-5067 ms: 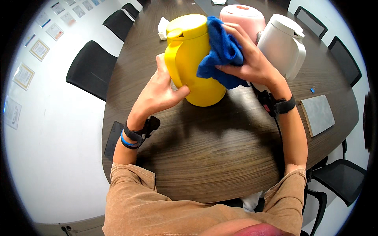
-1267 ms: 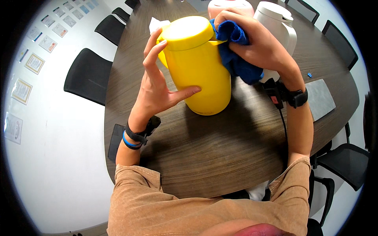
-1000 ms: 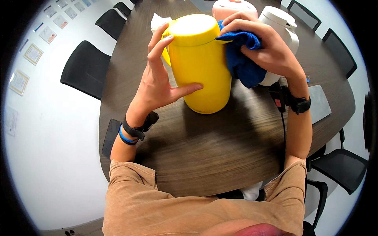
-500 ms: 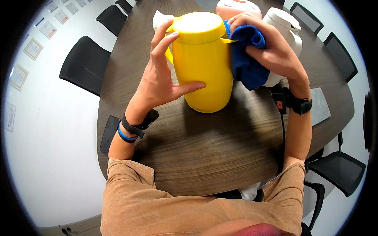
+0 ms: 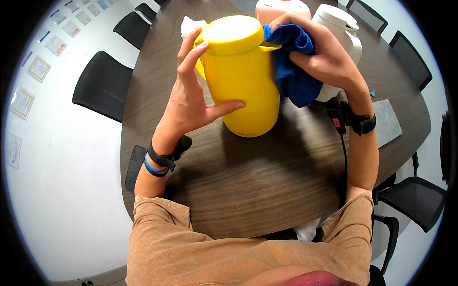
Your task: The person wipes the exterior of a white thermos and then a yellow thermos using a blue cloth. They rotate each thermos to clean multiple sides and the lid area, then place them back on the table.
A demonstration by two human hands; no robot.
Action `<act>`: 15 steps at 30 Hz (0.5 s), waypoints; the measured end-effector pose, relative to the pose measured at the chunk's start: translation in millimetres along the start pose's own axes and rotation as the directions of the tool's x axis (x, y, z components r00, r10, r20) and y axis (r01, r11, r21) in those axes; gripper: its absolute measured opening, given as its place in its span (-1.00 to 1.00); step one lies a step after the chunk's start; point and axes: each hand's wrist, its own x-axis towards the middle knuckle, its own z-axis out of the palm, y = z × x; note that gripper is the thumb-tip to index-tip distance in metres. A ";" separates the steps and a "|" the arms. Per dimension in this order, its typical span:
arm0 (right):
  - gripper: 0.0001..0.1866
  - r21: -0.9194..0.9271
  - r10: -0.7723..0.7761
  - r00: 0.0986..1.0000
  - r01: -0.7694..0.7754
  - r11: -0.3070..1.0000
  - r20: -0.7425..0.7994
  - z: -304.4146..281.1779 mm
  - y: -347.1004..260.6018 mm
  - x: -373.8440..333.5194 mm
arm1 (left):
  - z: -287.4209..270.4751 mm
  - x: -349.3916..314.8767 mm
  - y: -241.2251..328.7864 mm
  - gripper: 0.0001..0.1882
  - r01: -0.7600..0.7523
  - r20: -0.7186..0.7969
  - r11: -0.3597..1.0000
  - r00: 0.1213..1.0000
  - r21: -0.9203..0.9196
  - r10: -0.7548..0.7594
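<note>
A yellow insulated jug [image 5: 243, 83] stands on the wooden table in front of me, its top leaning a little left. Around its left side curves my left hand [image 5: 191, 97], closed on the jug, with fingers near the lid and handle and the thumb across the body. My right hand [image 5: 331, 62] grips a bunched blue cloth [image 5: 298, 86] beside the jug's spout [image 5: 270, 47]. The cloth touches the jug's upper right side. My right fingertips are partly hidden behind the cloth.
Behind my right hand stand a white jug [image 5: 336, 16] and a pink rounded container [image 5: 284, 8]. White tissue [image 5: 192, 25] shows behind the yellow jug. A dark phone [image 5: 135, 167] lies by the table's left edge, a grey flat sheet [image 5: 387, 124] at right. Black chairs [image 5: 102, 86] surround the table [image 5: 257, 195].
The yellow jug's top has shifted slightly left, and both hands have moved with it. My right hand and the blue cloth are a little farther left and higher.
</note>
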 end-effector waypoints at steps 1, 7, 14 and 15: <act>-0.42 -0.002 -0.019 1.000 0.019 1.000 -0.019 3.1 1.4 0.4 | 0.7 -0.2 0.4 0.29 0.001 0.000 1.000 1.000 -0.002 -0.001; -0.44 0.067 -0.046 0.999 0.044 0.997 0.020 -3.7 2.5 2.4 | -0.3 -2.7 0.0 0.32 0.050 0.030 0.998 0.998 -0.036 -0.049; -0.54 0.054 0.010 0.997 -0.014 0.998 0.075 -17.3 14.7 -2.0 | 0.9 -2.7 0.3 0.32 0.051 0.024 0.998 0.998 -0.028 -0.050; -0.56 0.004 -0.018 0.997 0.018 1.000 0.068 -16.0 12.6 -2.6 | 0.9 -2.8 0.4 0.32 0.051 0.020 0.998 0.999 -0.031 -0.050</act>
